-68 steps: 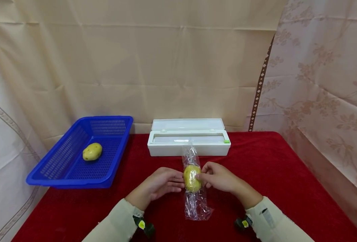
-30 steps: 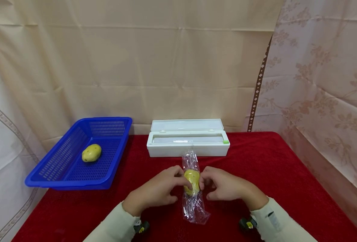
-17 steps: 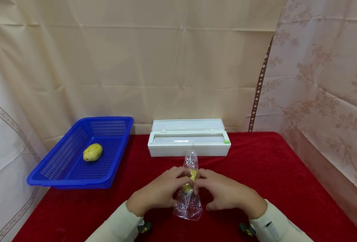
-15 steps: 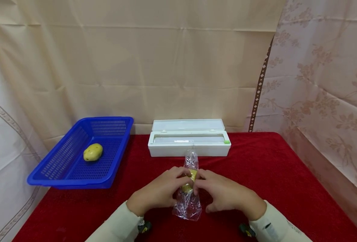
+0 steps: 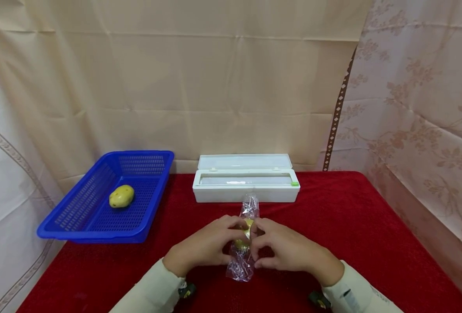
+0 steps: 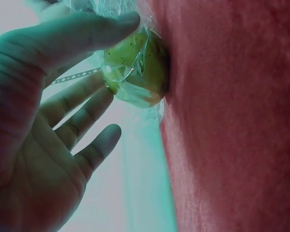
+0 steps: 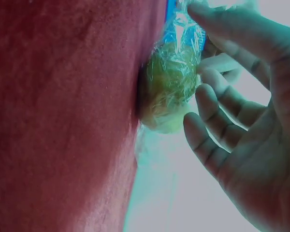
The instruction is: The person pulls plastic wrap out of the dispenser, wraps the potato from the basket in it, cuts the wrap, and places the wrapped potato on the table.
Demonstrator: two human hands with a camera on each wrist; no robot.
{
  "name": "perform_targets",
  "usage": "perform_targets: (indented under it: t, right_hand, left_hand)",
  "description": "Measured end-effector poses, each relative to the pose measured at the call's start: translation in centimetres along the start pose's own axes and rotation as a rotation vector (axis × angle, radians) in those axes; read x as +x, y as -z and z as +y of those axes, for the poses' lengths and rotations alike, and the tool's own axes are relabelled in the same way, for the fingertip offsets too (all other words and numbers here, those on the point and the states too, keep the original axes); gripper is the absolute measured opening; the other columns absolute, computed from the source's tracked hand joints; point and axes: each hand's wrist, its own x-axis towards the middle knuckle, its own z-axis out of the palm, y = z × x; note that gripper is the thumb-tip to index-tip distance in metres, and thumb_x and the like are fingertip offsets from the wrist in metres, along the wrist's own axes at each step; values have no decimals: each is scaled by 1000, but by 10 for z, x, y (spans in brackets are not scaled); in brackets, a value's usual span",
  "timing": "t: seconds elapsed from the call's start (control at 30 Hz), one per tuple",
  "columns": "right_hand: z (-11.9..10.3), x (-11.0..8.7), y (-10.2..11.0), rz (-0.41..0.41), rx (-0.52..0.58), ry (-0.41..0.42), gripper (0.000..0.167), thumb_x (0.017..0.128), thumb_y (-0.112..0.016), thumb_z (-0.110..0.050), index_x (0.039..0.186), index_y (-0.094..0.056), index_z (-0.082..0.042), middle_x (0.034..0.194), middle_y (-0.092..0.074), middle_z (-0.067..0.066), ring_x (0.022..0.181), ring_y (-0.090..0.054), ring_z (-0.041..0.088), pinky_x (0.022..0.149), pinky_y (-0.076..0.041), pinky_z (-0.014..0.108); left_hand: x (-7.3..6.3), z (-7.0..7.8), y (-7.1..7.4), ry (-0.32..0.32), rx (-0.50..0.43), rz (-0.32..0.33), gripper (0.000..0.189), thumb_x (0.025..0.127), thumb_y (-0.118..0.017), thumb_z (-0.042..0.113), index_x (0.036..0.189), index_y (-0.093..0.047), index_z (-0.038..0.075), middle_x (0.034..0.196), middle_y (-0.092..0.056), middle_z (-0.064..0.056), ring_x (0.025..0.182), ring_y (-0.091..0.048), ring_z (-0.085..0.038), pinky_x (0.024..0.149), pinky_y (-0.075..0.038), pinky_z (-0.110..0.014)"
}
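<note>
A yellow potato (image 5: 242,244) wrapped in clear cling film (image 5: 240,268) lies on the red cloth between both hands. Loose film sticks out beyond its far and near ends. From the left, my left hand (image 5: 203,245) holds the potato, its fingers bent over the top and its thumb lying across the film in the left wrist view. On the other side, my right hand (image 5: 289,245) has bent fingers against the wrapped potato (image 7: 169,87), and its thumb and a finger pinch the film near the close end. The fingers cover much of the potato in the head view.
Behind the hands stands a white cling film box (image 5: 219,194) with its lid raised and a green slider (image 5: 294,184) at the right. A blue basket (image 5: 94,235) at the left holds another potato (image 5: 121,196). Curtains hang behind the red-covered table (image 5: 332,217).
Both hands have closed in over the potato from its sides. The near film tail has shifted left and narrowed. Lately the right thumb has come in to the film. The basket and box stay put.
</note>
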Motion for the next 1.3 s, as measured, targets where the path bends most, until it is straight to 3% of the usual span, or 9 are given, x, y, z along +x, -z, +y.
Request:
perform_targets:
  t: [0.13, 0.27, 0.47, 0.7, 0.97, 1.1, 1.3]
  right_hand:
    - [-1, -1, 1, -80, 62, -40, 31, 80, -91, -32, 101, -71, -42, 118, -51, -17, 114, -49, 2, 95, -51, 27]
    - [-3, 0, 1, -84, 36, -37, 35, 81, -90, -37, 109, -71, -44, 118, -52, -17, 114, -49, 3, 94, -51, 26]
    - [-4, 1, 1, -4, 22, -19, 20, 83, -88, -29, 92, -71, -37, 111, -51, -17, 108, -49, 2, 91, -50, 23]
    - [-1, 1, 3, 64, 78, 14, 24, 84, -82, -19, 86, -64, -35, 115, -59, -10, 112, -53, 4, 96, -50, 29]
    - [6, 2, 3, 68, 230, -74, 24, 90, -77, -16, 88, -61, -34, 110, -63, -6, 106, -59, 6, 92, -53, 33]
    - [10, 1, 5, 83, 271, -125, 20, 93, -76, -17, 91, -62, -31, 104, -67, -10, 99, -61, 7, 88, -54, 33]
    - [12, 0, 9, 98, 326, -233, 15, 95, -75, -16, 91, -65, -28, 112, -74, -10, 102, -65, 8, 91, -57, 38]
  left_hand:
    - [-3, 0, 4, 11, -11, -19, 55, 81, -90, 26, 132, -70, 31, 149, -55, 4, 139, -48, -17, 116, -43, -39]
    - [-3, 0, 7, 1, -2, -13, 58, 80, -90, 25, 134, -69, 29, 149, -55, 3, 139, -48, -17, 116, -43, -39]
    - [-4, 1, 6, 13, 0, -12, 63, 75, -92, 22, 132, -66, 28, 151, -53, 3, 140, -47, -18, 115, -44, -38]
    - [-4, 2, 6, 36, -50, -26, 55, 75, -94, 35, 122, -66, 31, 150, -53, 4, 140, -46, -17, 115, -44, -39]
    - [-4, 0, 6, 23, -135, 8, 29, 85, -81, 54, 95, -66, 32, 145, -58, 4, 136, -49, -14, 112, -45, -39]
    - [-3, 2, 7, 41, -162, 21, 22, 92, -75, 50, 93, -69, 29, 142, -62, 4, 135, -52, -14, 113, -45, -40]
    - [-1, -1, 6, 67, -178, 38, 15, 100, -68, 39, 101, -76, 26, 139, -65, 5, 133, -56, -13, 113, -46, -39]
